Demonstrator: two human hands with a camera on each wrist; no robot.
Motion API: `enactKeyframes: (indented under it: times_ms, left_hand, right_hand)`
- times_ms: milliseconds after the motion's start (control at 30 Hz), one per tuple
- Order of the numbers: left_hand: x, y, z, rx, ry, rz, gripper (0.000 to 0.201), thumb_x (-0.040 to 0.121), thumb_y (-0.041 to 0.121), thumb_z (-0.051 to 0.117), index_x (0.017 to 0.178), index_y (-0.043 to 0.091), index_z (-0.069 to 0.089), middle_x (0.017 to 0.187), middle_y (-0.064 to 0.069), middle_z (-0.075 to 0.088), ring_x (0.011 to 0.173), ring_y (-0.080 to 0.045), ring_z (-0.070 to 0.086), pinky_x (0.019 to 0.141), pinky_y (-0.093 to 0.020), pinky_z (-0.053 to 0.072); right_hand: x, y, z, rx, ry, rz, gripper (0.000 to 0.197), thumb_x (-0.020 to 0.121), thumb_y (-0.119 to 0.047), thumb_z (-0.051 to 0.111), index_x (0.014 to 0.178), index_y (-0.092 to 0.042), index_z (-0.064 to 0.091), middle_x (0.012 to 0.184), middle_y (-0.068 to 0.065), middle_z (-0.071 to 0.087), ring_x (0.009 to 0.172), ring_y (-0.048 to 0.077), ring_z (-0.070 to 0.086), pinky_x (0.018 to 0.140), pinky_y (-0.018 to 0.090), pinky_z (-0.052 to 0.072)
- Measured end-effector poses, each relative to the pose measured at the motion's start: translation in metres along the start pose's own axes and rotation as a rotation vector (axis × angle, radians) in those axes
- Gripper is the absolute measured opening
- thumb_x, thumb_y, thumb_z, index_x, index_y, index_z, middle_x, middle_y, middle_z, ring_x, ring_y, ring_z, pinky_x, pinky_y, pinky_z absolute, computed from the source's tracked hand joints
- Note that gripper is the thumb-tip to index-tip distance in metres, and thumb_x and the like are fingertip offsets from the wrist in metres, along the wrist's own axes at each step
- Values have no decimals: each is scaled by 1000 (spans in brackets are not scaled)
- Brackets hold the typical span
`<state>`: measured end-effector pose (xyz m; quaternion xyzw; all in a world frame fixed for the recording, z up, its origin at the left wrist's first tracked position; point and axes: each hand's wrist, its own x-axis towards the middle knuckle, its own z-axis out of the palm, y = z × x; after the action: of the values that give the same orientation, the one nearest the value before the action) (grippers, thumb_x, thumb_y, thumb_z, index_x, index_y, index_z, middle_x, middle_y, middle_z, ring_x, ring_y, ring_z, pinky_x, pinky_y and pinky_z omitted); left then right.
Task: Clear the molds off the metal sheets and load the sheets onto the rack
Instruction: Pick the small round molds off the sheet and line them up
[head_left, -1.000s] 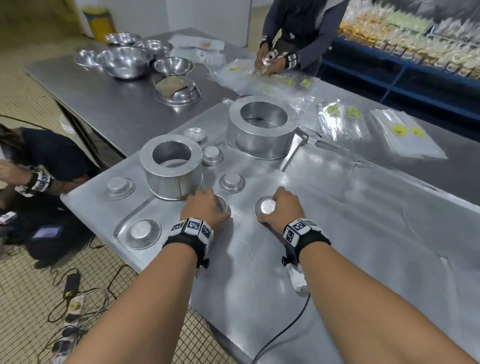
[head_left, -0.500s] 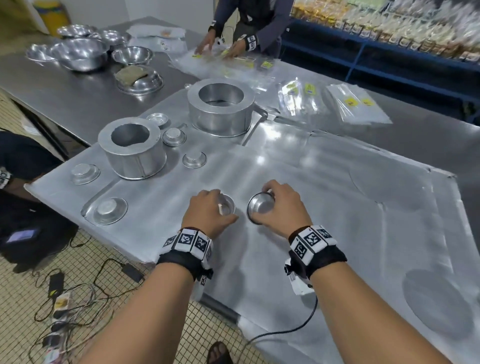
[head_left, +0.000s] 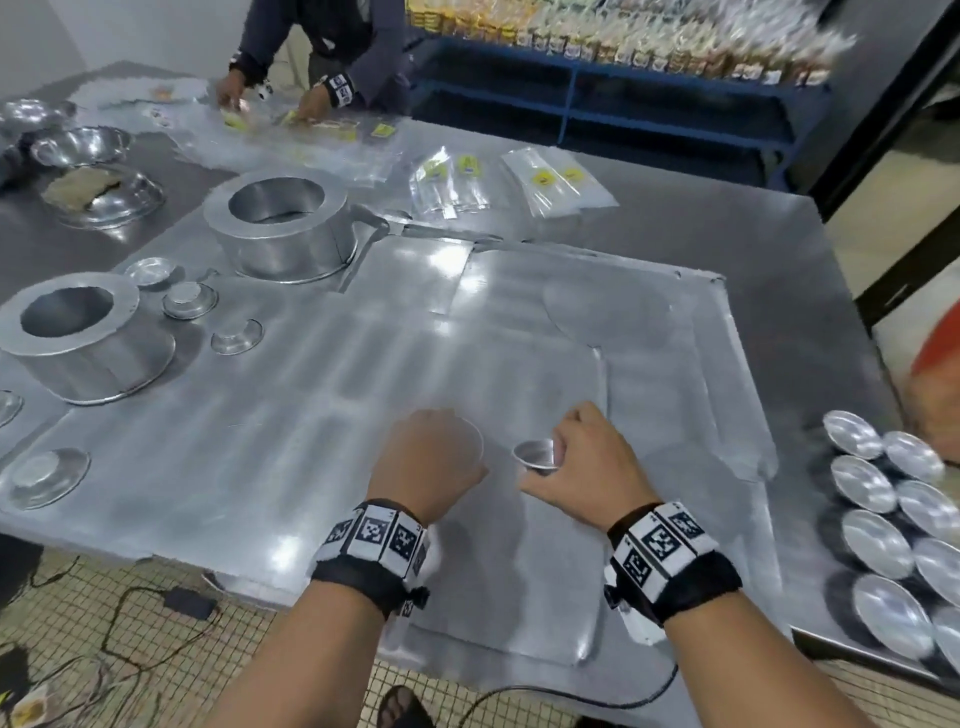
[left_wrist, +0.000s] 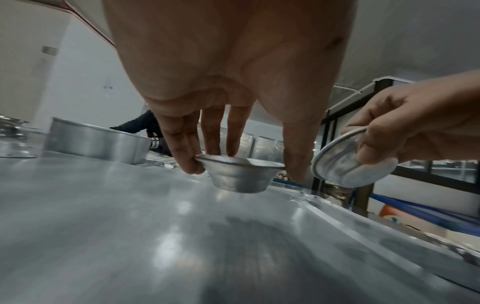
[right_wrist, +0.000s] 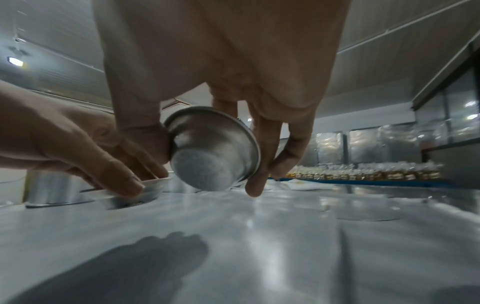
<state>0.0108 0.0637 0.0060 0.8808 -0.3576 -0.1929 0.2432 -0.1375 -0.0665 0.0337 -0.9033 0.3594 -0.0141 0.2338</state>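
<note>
The metal sheets (head_left: 322, 415) lay overlapped across the steel table (head_left: 701, 228), their edges hard to separate under glare, with two large ring molds (head_left: 283, 223) standing at the far left — the nearer one cut off by the frame edge. At the right edge a cluster of small molds (head_left: 878, 545) sat blurred and partly cropped. The left hand (head_left: 426, 462) pinched a small cup mold (left_wrist: 240, 174) by its rim just above the sheet — hidden in the head view — while the right hand (head_left: 587, 462) gripped a second cup mold (head_left: 535, 454), tilted.

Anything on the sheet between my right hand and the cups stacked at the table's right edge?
No. In the head view only bare metal sheet lies between the right hand and the cups.
</note>
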Motion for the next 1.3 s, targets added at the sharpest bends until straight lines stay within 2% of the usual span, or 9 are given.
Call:
enactKeyframes:
  times_ms: [100, 300, 533, 633, 700, 800, 867, 1100, 1300]
  left_hand:
    - [6, 22, 21, 18, -31, 62, 55, 59, 65, 64, 104, 34, 58, 100, 11, 62, 104, -19, 56, 83, -37, 53]
    - [5, 88, 49, 76, -75, 179, 76, 73, 52, 76, 138, 23, 48, 136, 3, 50, 124, -23, 44, 98, -37, 45]
    - [18, 160, 91, 119, -152, 303, 74, 75, 49, 75, 138, 21, 47, 136, 1, 50, 123, -24, 44, 99, -36, 44]
    - [27, 190, 110, 144, -189, 330, 78, 76, 51, 74, 142, 20, 44, 139, 0, 48, 126, -26, 43, 103, -36, 41]
    - [36, 210, 123, 140, -211, 344, 80, 75, 51, 74, 142, 20, 43, 140, 0, 47, 127, -26, 43, 105, -36, 40]
    - [52, 239, 144, 170, -250, 382, 81, 76, 50, 73, 144, 19, 41, 140, -1, 46, 127, -27, 43, 105, -37, 39]
    - [67, 261, 158, 199, -279, 416, 79, 77, 49, 72, 143, 17, 42, 140, -3, 47, 125, -29, 43, 105, -36, 39]
    - [129, 348, 206, 241, -325, 532, 73, 74, 52, 74, 133, 15, 52, 133, -6, 50, 123, -27, 46, 102, -38, 42]
    - [182, 411, 262, 233, -349, 567, 73, 71, 53, 76, 127, 12, 56, 134, -7, 49, 126, -25, 47, 100, -38, 45]
  right_hand:
    - [-11, 30, -20, -2, -18, 49, 40, 66, -41, 74, 60, -26, 37, 104, 0, 50, 92, 25, 61, 84, 35, 51]
    - [-27, 94, -48, 29, -24, 117, 41, 63, -42, 80, 57, -27, 42, 124, -7, 50, 101, 18, 62, 79, 28, 46]
    - [-34, 166, -77, 11, -35, 185, 50, 62, -61, 84, 77, -14, 78, 126, -1, 56, 110, 16, 60, 91, 29, 48]
    - [-34, 196, -87, 57, 39, 211, 46, 58, -58, 87, 80, -20, 72, 118, -2, 58, 105, 18, 62, 91, 33, 50]
    - [-33, 217, -95, 105, 105, 232, 55, 55, -53, 90, 93, -26, 60, 111, -4, 57, 101, 17, 61, 88, 36, 51]
    - [-26, 251, -111, 116, 154, 284, 83, 55, -44, 93, 126, -23, 54, 126, -1, 55, 116, 19, 56, 99, 37, 47]
    - [-18, 275, -122, 118, 151, 336, 92, 57, -39, 94, 136, -18, 52, 135, 1, 52, 124, 21, 51, 105, 36, 43]
    - [21, 368, -166, 136, 212, 533, 94, 54, -44, 94, 135, -17, 56, 133, 1, 56, 122, 21, 54, 103, 35, 45]
    - [64, 435, -194, 147, 204, 593, 90, 55, -48, 93, 131, -12, 61, 128, 6, 62, 115, 23, 60, 96, 33, 48]
